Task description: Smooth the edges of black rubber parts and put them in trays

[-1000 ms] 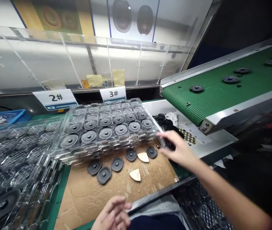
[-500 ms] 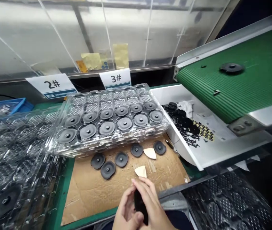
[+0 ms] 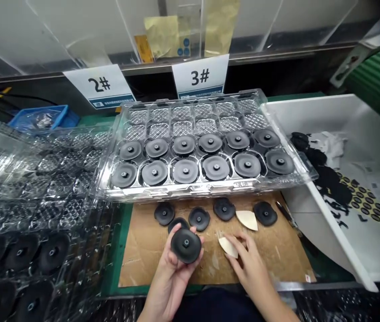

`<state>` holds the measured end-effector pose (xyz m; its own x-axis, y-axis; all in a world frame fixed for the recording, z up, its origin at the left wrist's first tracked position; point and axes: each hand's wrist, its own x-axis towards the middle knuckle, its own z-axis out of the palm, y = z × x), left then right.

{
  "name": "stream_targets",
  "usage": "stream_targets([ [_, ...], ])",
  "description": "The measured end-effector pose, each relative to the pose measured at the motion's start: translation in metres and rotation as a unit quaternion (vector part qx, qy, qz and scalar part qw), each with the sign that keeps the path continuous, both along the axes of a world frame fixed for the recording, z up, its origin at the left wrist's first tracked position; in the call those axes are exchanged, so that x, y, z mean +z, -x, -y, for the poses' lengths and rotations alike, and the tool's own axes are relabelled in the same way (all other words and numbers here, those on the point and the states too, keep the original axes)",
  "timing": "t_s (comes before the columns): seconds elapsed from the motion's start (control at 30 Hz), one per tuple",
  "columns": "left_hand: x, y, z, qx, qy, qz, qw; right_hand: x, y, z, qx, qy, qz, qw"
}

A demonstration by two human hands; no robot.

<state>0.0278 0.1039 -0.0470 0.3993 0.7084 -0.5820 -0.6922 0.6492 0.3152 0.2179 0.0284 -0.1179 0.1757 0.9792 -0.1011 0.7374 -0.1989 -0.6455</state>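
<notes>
My left hand point(image 3: 173, 264) cups a black rubber diaphragm disc point(image 3: 186, 245), face up, with a central stud. My right hand point(image 3: 247, 261) rests its fingertips on a cream triangular piece point(image 3: 228, 247) lying on a cardboard sheet point(image 3: 143, 259). A second cream piece point(image 3: 247, 220) lies just beyond it. Along the sheet's far side sit several more black discs, one point(image 3: 224, 209) near the middle and another point(image 3: 178, 222) partly hidden by my left hand. Behind them, a clear plastic tray point(image 3: 206, 190) holds several discs in two front rows, and its back pockets show none.
Stacked clear trays point(image 3: 42, 201) with dark discs fill the left side. On the right, a white bin point(image 3: 337, 232) holds black scrap pieces point(image 3: 327, 181). A dark-handled tool point(image 3: 285, 212) lies near the cardboard's right edge. Labels 2# point(image 3: 99, 85) and 3# point(image 3: 200, 76) stand behind the tray.
The view has tilted down and moved left, leaving little of the green conveyor visible. The disc, edge-on between both hands before, now lies face up in my left hand, and my right hand has moved onto the cream piece.
</notes>
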Motion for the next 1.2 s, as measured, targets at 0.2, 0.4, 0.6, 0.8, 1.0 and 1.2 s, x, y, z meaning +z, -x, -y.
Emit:
stream_targets([
  [0.2, 0.004, -0.003, -0.005, 0.014, 0.000, 0.009, 1.000, -0.005, 0.003, -0.007, -0.006, -0.034, 0.005, 0.999],
  [0.4, 0.012, 0.002, -0.004, 0.010, 0.000, 0.004, 1.000, -0.010, 0.006, -0.010, -0.036, -0.049, 0.004, 0.998],
  [0.6, 0.016, 0.005, 0.001, 0.010, -0.008, 0.016, 1.000, -0.003, 0.004, -0.007, -0.030, -0.060, -0.035, 0.997],
  [0.8, 0.008, 0.011, 0.009, -0.005, -0.011, 0.052, 0.999, 0.007, 0.015, -0.001, -0.004, -0.043, -0.083, 0.996],
  [1.0, 0.011, 0.013, 0.015, -0.018, -0.018, 0.047, 0.999, 0.034, 0.015, -0.016, 0.034, -0.047, -0.115, 0.992],
  [1.2, 0.020, 0.006, 0.025, -0.048, -0.064, 0.000, 0.997, 0.118, 0.040, -0.041, 0.013, -0.148, -0.144, 0.978],
])
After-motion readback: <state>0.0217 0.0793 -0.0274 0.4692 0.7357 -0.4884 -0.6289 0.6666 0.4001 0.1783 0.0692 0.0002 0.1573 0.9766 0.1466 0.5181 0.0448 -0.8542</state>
